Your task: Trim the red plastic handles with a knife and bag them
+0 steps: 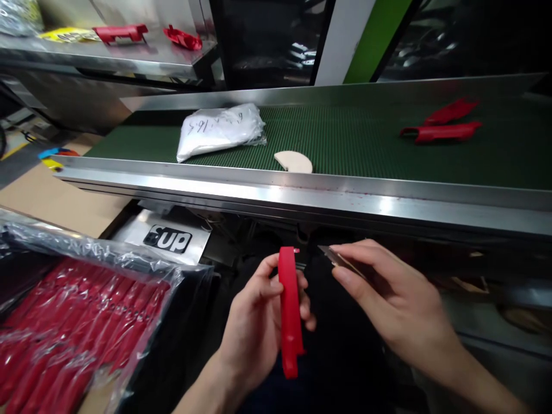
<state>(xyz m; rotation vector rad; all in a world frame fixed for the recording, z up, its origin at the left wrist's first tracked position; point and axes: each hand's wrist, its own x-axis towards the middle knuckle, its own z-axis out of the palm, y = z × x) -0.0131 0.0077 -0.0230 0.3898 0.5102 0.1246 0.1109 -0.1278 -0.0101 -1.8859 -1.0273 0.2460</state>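
My left hand (254,325) grips a long red plastic part (290,313), held upright below the conveyor's metal edge. A small red nub sticks out at its top end. My right hand (388,290) holds a small metal blade (334,257) pinched between thumb and fingers, its tip pointing left and a short gap from the top of the red part. Both hands are in front of my dark lap.
A green conveyor belt (366,144) carries a white bag (219,129), a beige half-disc (294,161) and two red parts (444,123). A plastic-lined box of several red parts (64,322) sits at lower left. More red parts (121,31) lie on a metal shelf behind.
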